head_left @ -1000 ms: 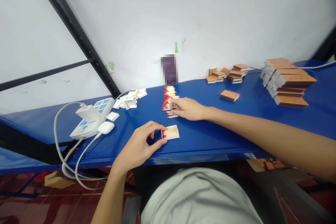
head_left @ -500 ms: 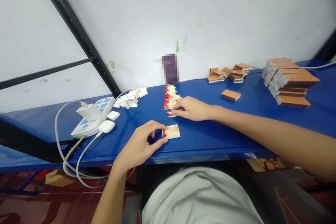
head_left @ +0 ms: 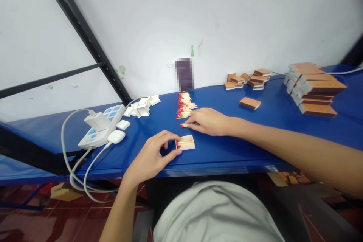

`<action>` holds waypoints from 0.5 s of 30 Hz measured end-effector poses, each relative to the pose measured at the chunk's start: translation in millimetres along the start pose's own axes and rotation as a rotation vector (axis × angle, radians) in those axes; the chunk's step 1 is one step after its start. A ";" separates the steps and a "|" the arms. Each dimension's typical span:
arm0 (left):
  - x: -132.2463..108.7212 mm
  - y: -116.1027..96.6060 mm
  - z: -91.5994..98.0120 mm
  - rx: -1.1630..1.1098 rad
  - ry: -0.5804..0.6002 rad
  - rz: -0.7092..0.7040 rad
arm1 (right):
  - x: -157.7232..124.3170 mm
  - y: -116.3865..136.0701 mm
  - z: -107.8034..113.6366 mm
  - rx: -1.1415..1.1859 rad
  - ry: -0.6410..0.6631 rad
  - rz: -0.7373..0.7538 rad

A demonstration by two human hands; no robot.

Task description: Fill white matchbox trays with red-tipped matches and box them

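Observation:
With thumb and fingers around its left end, my left hand [head_left: 153, 155] grips a small white matchbox tray [head_left: 194, 143] lying on the blue table. Inside the tray are several matches [head_left: 185, 142], their red heads to the left. Just beyond it, my right hand [head_left: 206, 121] has its fingertips closed on a few matchsticks [head_left: 183, 125] at the tabletop; the red heads stick out on the left and the exact number cannot be made out. Behind that hand lies a heap of red-headed matches [head_left: 184, 105], heads mostly facing left.
White empty trays [head_left: 141, 106] lie in a pile at left, beside a power strip [head_left: 95, 134] with cables and a white earbud case [head_left: 116, 136]. Orange-brown matchbox sleeves [head_left: 249, 103] lie at right, more in a small pile [head_left: 256, 79] and a tall stack [head_left: 314, 87].
My right hand has moved slightly toward me, and the loose matches at its fingertips are now drawn together. My left hand and the tray have stayed in place.

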State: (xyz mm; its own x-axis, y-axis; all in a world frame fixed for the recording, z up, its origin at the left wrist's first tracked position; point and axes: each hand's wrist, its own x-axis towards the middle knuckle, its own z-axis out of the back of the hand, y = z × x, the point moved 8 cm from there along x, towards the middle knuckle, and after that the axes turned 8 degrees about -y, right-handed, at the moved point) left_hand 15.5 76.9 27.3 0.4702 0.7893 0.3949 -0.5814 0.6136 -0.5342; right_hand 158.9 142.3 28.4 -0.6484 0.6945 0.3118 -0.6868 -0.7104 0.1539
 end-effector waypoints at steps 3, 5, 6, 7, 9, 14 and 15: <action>0.4 -0.8 0.3 0.002 -0.001 0.001 | 0.5 5.4 0.9 0.000 -0.006 0.042; 0.8 -1.2 0.4 0.005 0.000 0.001 | 0.5 8.7 2.0 0.001 -0.002 0.057; 0.9 -1.2 0.4 0.006 0.001 0.002 | 0.5 10.1 2.3 -0.003 0.006 0.061; 1.0 -1.1 0.4 0.006 0.001 0.003 | 0.2 11.4 2.4 -0.011 0.017 0.063; 0.9 -0.9 0.3 0.006 0.002 0.003 | -0.4 13.0 1.7 -0.032 0.047 0.055; 0.6 -1.0 0.1 0.008 0.007 0.003 | -2.0 14.4 -0.3 -0.054 0.102 0.013; 0.6 -0.9 0.1 0.007 0.008 0.005 | -2.1 14.5 -0.4 -0.062 0.108 0.006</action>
State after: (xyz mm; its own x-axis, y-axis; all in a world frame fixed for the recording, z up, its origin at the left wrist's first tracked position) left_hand 16.3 76.8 28.1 0.4728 0.7922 0.3859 -0.5886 0.6098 -0.5307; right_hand 150.1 130.6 29.6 -0.6818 0.7009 0.2094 -0.6997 -0.7083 0.0930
